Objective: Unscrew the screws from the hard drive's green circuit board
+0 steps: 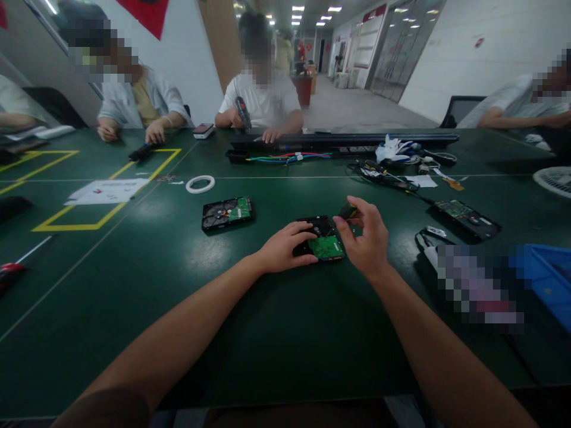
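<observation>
A hard drive (328, 245) lies on the green table in front of me, its green circuit board facing up. My left hand (285, 246) holds it from the left, fingers across its top and thumb along the near edge. At the drive's right side, my right hand (368, 238) is closed around what looks like a short black-and-yellow screwdriver (348, 211). Its tip is hidden or too small to make out. A second hard drive (227, 214) rests to the left, board up. Another drive (466, 219) sits to the right, with a cable running towards it.
A white ring (200, 184) and papers (107, 191) lie left, beyond a red-handled screwdriver (12, 270). Cables and white-blue gloves (395, 150) lie near a long black bar (343, 140). A blue bin (551, 279) stands right. Across the table, one person holds a power screwdriver (243, 112).
</observation>
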The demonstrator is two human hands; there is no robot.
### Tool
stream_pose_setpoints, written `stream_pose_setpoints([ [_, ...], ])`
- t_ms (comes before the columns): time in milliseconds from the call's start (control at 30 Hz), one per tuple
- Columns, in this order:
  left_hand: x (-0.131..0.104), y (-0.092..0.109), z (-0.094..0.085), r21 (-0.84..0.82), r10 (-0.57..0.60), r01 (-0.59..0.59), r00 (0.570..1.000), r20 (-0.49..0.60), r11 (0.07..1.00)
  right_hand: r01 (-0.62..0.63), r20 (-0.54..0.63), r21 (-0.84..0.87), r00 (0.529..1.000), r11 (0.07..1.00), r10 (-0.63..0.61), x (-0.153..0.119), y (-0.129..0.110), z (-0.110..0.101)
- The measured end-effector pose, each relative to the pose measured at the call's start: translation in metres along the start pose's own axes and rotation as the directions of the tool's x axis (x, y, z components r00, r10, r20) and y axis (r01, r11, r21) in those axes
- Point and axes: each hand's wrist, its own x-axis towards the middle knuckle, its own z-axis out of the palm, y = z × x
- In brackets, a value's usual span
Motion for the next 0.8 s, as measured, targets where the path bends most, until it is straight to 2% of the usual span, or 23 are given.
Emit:
stream_pose_setpoints([
  [433,0.000,0.010,-0.007,0.042,0.108,-0.106,0.993,-0.046,0.993,-0.010,0.012,0.004,1.000,1.000,0.009,-0.003,0.003,0.002],
  [667,0.001,0.013,-0.008,0.046,0.133,-0.132,0.991,-0.032,0.990,-0.069,0.065,0.166,0.996,0.984,0.059,-0.005,0.002,0.003],
  [800,0.001,0.018,-0.009,0.055,0.122,-0.122,0.992,-0.008,0.991,-0.068,0.095,0.176,0.994,0.982,0.052,-0.005,-0.001,0.001],
])
